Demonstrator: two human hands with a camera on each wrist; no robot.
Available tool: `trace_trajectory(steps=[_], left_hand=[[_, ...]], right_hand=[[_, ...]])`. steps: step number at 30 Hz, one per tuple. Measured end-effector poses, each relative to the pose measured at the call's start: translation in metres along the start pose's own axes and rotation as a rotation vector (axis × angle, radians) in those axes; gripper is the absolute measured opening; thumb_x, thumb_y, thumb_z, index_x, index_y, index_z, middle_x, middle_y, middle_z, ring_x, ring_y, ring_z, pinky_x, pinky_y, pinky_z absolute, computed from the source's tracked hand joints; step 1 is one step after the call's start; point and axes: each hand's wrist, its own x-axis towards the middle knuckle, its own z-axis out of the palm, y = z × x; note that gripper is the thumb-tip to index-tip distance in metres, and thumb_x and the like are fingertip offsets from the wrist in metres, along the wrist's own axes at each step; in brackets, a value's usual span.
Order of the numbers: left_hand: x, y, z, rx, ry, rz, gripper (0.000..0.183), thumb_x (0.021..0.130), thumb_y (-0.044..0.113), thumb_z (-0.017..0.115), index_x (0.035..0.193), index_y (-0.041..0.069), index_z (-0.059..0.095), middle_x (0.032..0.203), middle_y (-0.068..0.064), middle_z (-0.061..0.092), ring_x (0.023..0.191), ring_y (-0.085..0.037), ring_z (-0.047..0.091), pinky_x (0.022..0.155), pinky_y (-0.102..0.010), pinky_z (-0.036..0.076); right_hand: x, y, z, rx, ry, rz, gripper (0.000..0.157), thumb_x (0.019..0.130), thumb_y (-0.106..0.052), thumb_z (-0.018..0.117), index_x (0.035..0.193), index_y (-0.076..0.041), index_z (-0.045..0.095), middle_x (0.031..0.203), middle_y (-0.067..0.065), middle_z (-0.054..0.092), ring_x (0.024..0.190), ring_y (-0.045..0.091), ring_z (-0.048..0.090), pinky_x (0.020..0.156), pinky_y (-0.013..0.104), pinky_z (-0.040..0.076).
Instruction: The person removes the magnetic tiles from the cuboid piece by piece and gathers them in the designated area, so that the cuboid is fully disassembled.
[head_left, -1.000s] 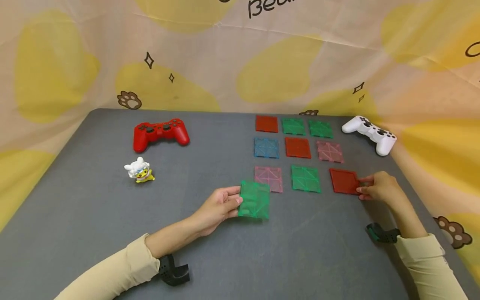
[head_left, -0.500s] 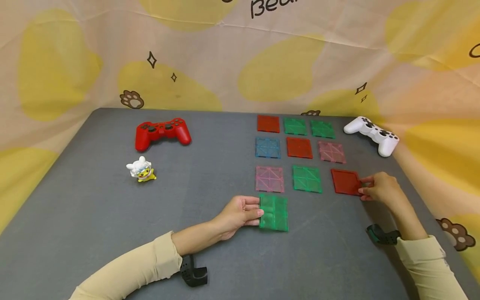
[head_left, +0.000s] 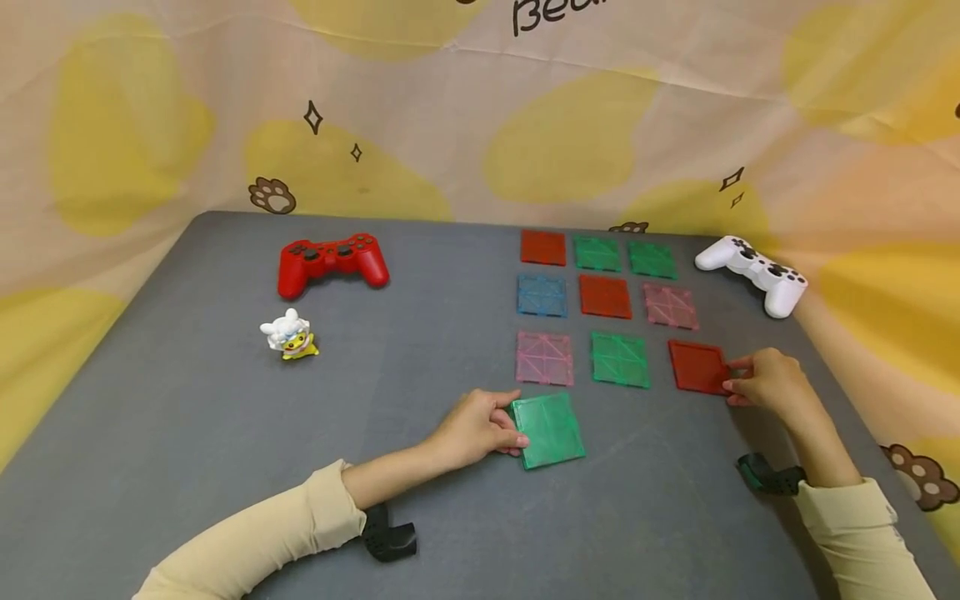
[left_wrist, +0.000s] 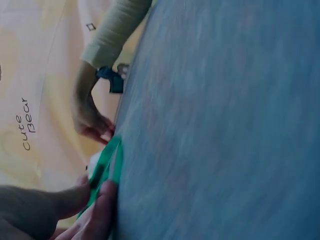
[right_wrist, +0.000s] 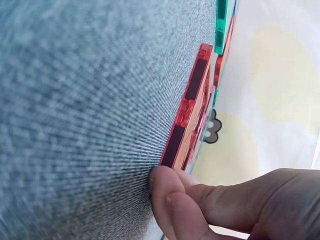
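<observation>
In the head view my left hand (head_left: 476,431) pinches the left edge of green magnetic tiles (head_left: 551,429) in front of the rows. Two green edges (left_wrist: 117,165) spread in a narrow V in the left wrist view, so there seem to be two tiles. My right hand (head_left: 768,383) pinches the right edge of a red magnetic tile (head_left: 697,367), the last in the front row. Seen from the right wrist, thumb and fingertips (right_wrist: 167,182) hold its near corner as it lies on the table. Left of it in that row are a green tile (head_left: 619,359) and a pink tile (head_left: 544,358).
Behind lie two more rows of tiles, among them a blue tile (head_left: 542,296) and a red tile (head_left: 543,247). A white game controller (head_left: 753,273) is at the right edge. Left stand a red controller (head_left: 332,262) and a small figurine (head_left: 290,335). A curtain (head_left: 420,108) closes the back.
My left hand has carried the green tiles to the right and slightly nearer, and they have turned a little. The right hand has stayed at the red tile.
</observation>
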Motion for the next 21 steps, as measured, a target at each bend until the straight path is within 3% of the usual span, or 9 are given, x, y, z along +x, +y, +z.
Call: trace_trajectory(steps=[4,9,16,21], left_hand=[[-0.0001,0.0027,-0.0042,0.113,-0.051,0.036,0.061,0.084,0.007,0.064,0.135,-0.010,0.035,0.069,-0.006,0.069,0.057,-0.010,0.064,0.050,-0.019,0.048],[0.0007,0.0054,-0.0042,0.157,-0.054,0.040,0.052,0.090,0.006,0.056,0.135,-0.011,0.035,0.069,-0.006,0.068,0.055,-0.011,0.063,0.050,-0.019,0.050],[0.0033,0.0091,-0.0009,0.289,-0.050,0.036,0.055,0.088,0.013,0.060,0.133,-0.011,0.038,0.061,0.000,0.064,0.048,-0.005,0.058,0.044,-0.018,0.045],[0.0043,0.0075,0.0021,0.300,-0.064,0.020,0.054,0.087,0.011,0.062,0.131,-0.011,0.040,0.059,0.001,0.064,0.047,-0.005,0.058,0.045,-0.017,0.046]], right_hand=[[0.0011,-0.0005,0.0013,0.005,-0.019,0.017,0.046,0.082,-0.011,0.063,0.116,0.018,0.052,0.068,0.006,0.069,0.054,0.011,0.065,0.081,0.059,0.038],[0.0032,-0.0003,0.0019,-0.006,-0.013,0.013,0.046,0.082,-0.012,0.063,0.116,0.018,0.052,0.068,0.006,0.068,0.053,0.011,0.064,0.079,0.059,0.039],[0.0015,-0.0008,0.0040,-0.010,-0.012,0.004,0.046,0.080,-0.012,0.064,0.112,0.019,0.054,0.066,0.006,0.069,0.053,0.011,0.064,0.078,0.059,0.040],[-0.0015,0.0001,0.0072,-0.036,-0.010,0.006,0.045,0.080,-0.012,0.064,0.111,0.018,0.055,0.065,0.007,0.069,0.056,0.014,0.064,0.076,0.057,0.040]])
